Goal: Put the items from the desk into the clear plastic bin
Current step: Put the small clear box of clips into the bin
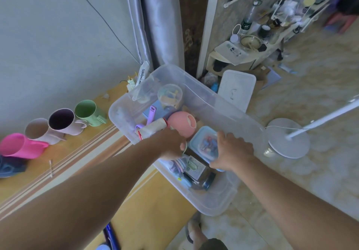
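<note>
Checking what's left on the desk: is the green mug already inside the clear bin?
No, the green mug stands on the desk beside the purple mug, outside the clear plastic bin.

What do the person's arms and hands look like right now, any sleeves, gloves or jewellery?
Both forearms are bare up to the frame edge, with no sleeves showing. The left hand and the right hand wear no gloves. No watch, bracelet or ring is visible on either, though the fingers are partly hidden.

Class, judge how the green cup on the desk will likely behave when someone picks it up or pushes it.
The green cup looks like matte plastic, so probably light and stiff. It lies on its side, so a push may roll it, though its handle should stop it. The handle offers an easy grip.
</note>
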Demonstrator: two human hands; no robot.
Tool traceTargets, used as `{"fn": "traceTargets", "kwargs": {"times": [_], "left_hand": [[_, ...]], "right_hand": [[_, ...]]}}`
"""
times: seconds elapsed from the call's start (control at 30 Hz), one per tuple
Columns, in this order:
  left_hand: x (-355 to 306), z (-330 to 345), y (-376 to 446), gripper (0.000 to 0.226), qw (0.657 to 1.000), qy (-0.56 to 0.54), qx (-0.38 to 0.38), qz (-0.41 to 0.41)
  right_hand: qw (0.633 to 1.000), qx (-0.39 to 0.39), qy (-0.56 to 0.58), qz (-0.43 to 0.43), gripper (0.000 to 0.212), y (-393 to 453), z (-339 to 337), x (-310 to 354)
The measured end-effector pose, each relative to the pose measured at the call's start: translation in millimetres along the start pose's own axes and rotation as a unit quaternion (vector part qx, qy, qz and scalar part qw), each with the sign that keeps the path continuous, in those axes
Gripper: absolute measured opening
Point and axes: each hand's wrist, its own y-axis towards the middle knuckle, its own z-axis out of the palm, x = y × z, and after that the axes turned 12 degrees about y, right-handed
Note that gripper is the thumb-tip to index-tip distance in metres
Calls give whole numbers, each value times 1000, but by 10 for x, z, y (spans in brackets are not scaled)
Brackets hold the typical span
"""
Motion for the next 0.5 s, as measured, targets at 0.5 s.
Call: {"fn": "traceTargets", "kwargs": {"times": [0.5], "left_hand": [[6,-61,-556,44,951,-253,-174,-17]], "right_hand": [[993,-54,69,-78,100,-30,85,415]]}}
